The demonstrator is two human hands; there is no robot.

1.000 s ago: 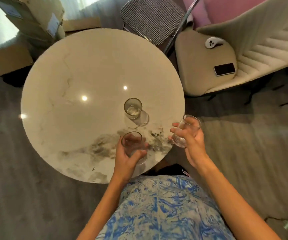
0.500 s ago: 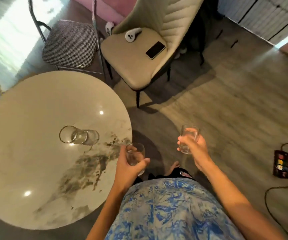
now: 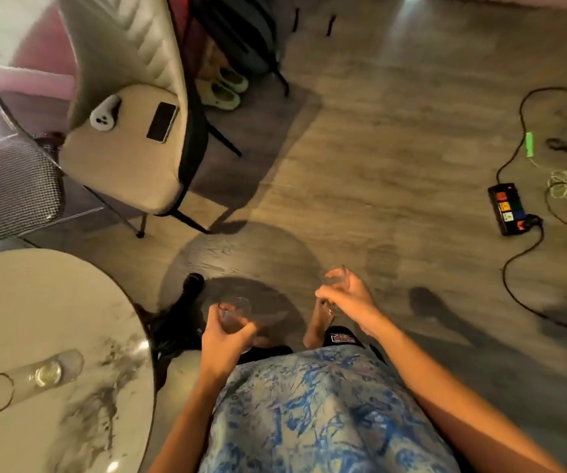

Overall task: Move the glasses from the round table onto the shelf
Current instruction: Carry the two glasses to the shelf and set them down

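**A:** What does the head view show?

**B:** Looking down at a person in a blue-and-white patterned top, standing on a wooden floor (image 3: 394, 148). Each hand carries a clear glass over the floor, off the worktop.

**A:** How are the hands placed?

**B:** The left hand (image 3: 225, 339) is low centre, its grip wrapped round a short tumbler (image 3: 234, 314), fingers on the far side and thumb on the near side. The right hand (image 3: 350, 300) is just to its right, fingers pinching a second glass (image 3: 335, 285) round its side. That glass is blurred, so I cannot tell whether it is upright or tilted.

**A:** Where is the round table?

**B:** Its pale marbled worktop (image 3: 36, 302) fills the near left corner. One glass with a gold rim (image 3: 33, 380) is on it, well apart from both hands. The wide lens stretches it so much that I cannot tell if it stands or lies on its side.

**A:** And the shelf?

**B:** Not in view. Far left there is a beige chair (image 3: 128, 172) with a phone (image 3: 162, 121) on its seat; at right a power strip (image 3: 510, 209) and cables lie on the floor.

**A:** So how far along is it?

**B:** I would judge partway: two glasses lifted and in transit, none placed that I can see, and at least one left on the worktop to fetch.
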